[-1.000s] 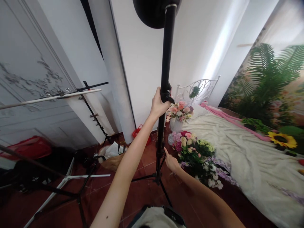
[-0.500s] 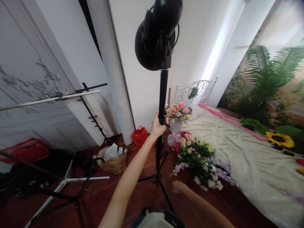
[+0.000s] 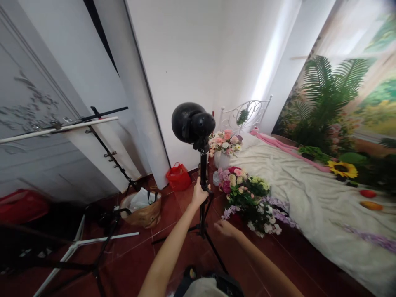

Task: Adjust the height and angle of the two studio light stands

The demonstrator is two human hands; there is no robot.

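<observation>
A black studio lamp [image 3: 192, 123] sits on top of a black stand [image 3: 202, 218] whose legs are spread on the red tiled floor. My left hand [image 3: 199, 193] is wrapped round the stand's pole just below the lamp, beside a clamp knob. Lower and to the right of the pole, my right hand [image 3: 225, 227] hangs in the air, touching nothing that shows; its fingers look loosely bent and are too small to read well. Artificial flowers [image 3: 247, 194] lie on the floor to the right of the stand.
A draped bed [image 3: 278, 165] with a sunflower [image 3: 342, 168] fills the right side. Left of the stand are a red bag [image 3: 178, 177], a basket [image 3: 142, 212], a white stand [image 3: 76, 243] and a crossbar with clips [image 3: 58, 127]. A flower vase [image 3: 221, 159] stands behind.
The lamp has come down a long way, its pole now much shorter. My left hand has moved lower with it. My right hand has risen slightly and moved left. The view has shifted somewhat.
</observation>
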